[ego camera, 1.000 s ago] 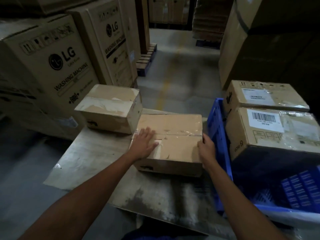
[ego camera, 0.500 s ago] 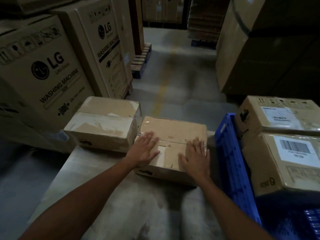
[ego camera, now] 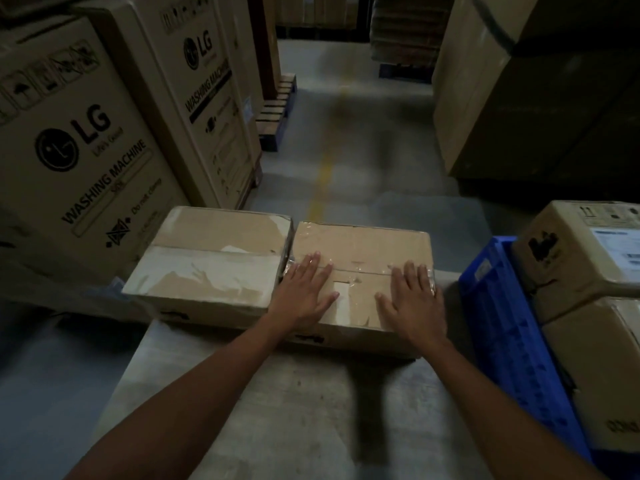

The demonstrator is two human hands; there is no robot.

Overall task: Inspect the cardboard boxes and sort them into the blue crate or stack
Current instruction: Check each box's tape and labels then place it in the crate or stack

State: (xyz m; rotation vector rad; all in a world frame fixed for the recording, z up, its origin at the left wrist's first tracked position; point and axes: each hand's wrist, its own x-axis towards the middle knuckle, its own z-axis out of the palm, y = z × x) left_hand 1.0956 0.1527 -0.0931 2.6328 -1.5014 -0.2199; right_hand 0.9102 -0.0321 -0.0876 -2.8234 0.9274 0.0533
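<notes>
Hands: left hand (ego camera: pixel 304 292), right hand (ego camera: pixel 412 299) flat, ungripping | atop cardboard box (ego camera: pixel 360 244)

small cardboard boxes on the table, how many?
2. One under both hands, one beside it to the left, sides apparently touching. Two more sit in the blue crate.

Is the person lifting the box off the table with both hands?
No. Both the left hand and right hand lie flat on top of the box, which rests on the table.

two cardboard boxes (ego camera: pixel 360 258) sit on the table (ego camera: pixel 294 410).
</notes>
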